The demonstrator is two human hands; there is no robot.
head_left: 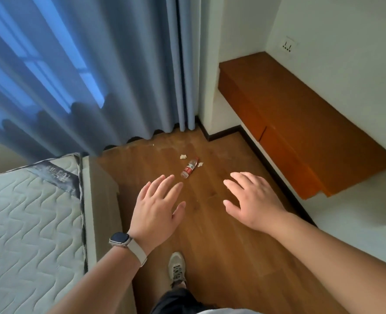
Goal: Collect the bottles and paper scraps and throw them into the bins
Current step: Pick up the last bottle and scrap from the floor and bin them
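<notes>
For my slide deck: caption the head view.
Open left hand and right hand extend toward a bottle and paper scraps on the floor.

We see the left hand (156, 208) and right hand (253, 200) held out over the wooden floor (221, 245), fingers (164, 184) spread and holding nothing, a clear bottle (189, 167) lying on its side ahead between two paper scraps (183, 157) (200, 164), mattress (28, 223) at left, blue curtain (96, 75) beyond.

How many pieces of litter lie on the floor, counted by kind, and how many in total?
Bottle: 1
Paper scraps: 2
Total: 3
A tiny white speck near the curtain is too small to identify, so it is not counted.
</notes>
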